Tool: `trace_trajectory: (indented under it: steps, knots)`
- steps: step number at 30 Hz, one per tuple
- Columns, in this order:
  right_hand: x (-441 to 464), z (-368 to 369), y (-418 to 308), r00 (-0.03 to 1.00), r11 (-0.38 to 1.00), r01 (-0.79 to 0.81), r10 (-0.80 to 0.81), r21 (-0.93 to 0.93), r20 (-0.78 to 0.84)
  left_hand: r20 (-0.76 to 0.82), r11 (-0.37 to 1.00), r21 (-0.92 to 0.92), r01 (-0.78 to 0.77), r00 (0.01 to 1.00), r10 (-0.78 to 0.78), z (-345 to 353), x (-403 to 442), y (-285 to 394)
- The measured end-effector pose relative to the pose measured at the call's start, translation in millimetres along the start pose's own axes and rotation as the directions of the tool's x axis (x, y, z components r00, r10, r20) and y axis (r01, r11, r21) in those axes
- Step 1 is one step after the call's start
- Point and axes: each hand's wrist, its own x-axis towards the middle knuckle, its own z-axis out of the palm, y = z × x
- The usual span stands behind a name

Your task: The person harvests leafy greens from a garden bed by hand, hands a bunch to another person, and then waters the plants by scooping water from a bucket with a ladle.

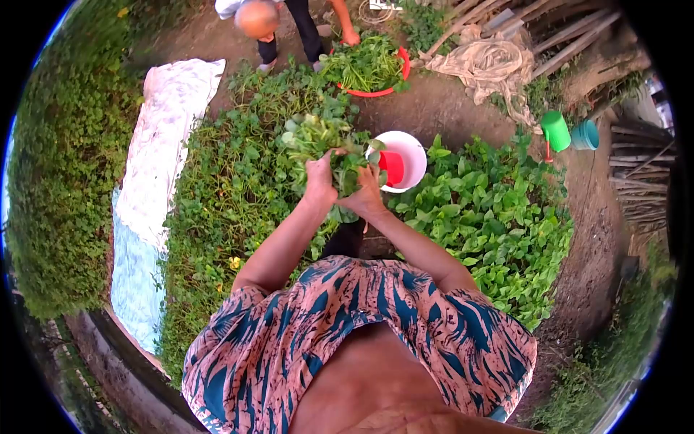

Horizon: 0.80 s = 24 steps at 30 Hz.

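A leafy green bunch (318,136) is held up above the plant bed. My left hand (320,177) is closed round its stems. My right hand (367,194) is close beside it on the right, at the lower leaves of the bunch; its fingers are partly hidden by leaves, and what they grip cannot be made out. Just beyond my right hand is a white bucket (414,155) with a red container (391,168) inside.
A person (257,20) bends over a red basin (405,69) of greens at the top. Leafy plants (477,210) grow on the right, vines on the left beside a white cloth (163,137). A green bucket (555,130), a teal bucket (584,135) and branches are at the right.
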Motion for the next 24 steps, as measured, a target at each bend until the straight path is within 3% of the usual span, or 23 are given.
trace_trajectory:
  steps: [1,2,3,4,5,6,7,8,9,11,13,15,17,18,20,21,22,23,24]
  knots:
    - [16,-4,8,1.0,1.0,-0.013,0.013,0.008,-0.027,0.014,1.0,-0.007,0.028,1.0,-0.028,6,16,-2]
    - [34,1,28,0.978,0.995,0.096,-0.091,0.016,-0.189,0.036,0.999,-0.021,0.05,0.998,-0.049,25,29,2]
    - [59,0,45,0.973,0.997,0.068,-0.061,0.024,-0.223,0.062,0.997,-0.04,0.065,0.996,-0.062,42,50,7]
    - [78,0,60,0.968,0.999,0.025,-0.014,0.041,-0.25,0.023,0.989,0.144,0.045,0.999,-0.048,51,69,13]
    - [89,-2,67,0.96,0.997,-0.033,0.049,0.063,-0.275,0.113,0.974,0.224,0.018,0.993,-0.045,55,80,18]
    - [100,-14,74,0.961,0.982,-0.19,0.182,-0.019,-0.207,0.228,0.956,0.291,-0.035,0.973,-0.033,64,95,22]
    - [124,-22,80,0.935,0.977,-0.118,0.17,0.177,-0.311,0.346,0.932,0.346,-0.106,0.938,-0.022,74,118,33]
    - [142,-23,102,0.94,0.992,-0.093,0.117,0.089,-0.32,0.35,0.831,0.543,-0.122,0.932,-0.091,72,136,42]
    - [157,-29,129,0.946,0.998,-0.07,0.064,-0.007,-0.318,0.429,0.812,0.554,-0.184,0.899,-0.089,76,149,55]
    - [194,-51,179,0.955,0.977,-0.215,0.21,0.0,-0.208,0.563,0.788,0.544,-0.289,0.822,-0.088,70,184,83]
    - [231,-70,190,0.965,0.985,-0.168,0.154,-0.045,-0.214,0.621,0.792,0.525,-0.311,0.777,-0.107,27,190,97]
    - [265,-79,218,0.96,0.983,-0.179,0.166,-0.04,-0.226,0.393,0.818,0.54,-0.196,0.919,-0.039,-46,196,100]
    - [308,-77,234,0.945,0.938,-0.295,0.26,-0.18,-0.196,-0.029,0.804,0.595,-0.023,0.998,0.05,-124,167,94]
    - [335,-72,258,0.931,0.882,-0.36,0.317,-0.305,-0.181,-0.24,0.794,0.604,0.075,0.966,0.091,-157,142,87]
    - [390,-61,296,0.94,0.84,-0.33,0.252,-0.431,-0.23,-0.497,0.764,0.591,0.259,0.863,0.092,-264,81,52]
    - [425,-55,290,0.873,0.74,-0.471,0.47,-0.48,-0.131,-0.581,0.842,0.476,0.253,0.81,0.085,-306,43,30]
    - [460,-45,301,0.848,0.666,-0.478,0.519,-0.573,-0.104,-0.715,0.87,0.42,0.258,0.684,0.142,-304,10,19]
    - [495,-36,312,0.821,0.587,-0.467,0.566,-0.661,-0.077,-0.741,0.928,0.29,0.233,0.669,0.064,-337,-28,1]
    - [511,-24,334,0.885,0.543,-0.356,0.457,-0.761,-0.088,-0.735,0.934,0.242,0.262,0.678,0.001,-372,-70,-23]
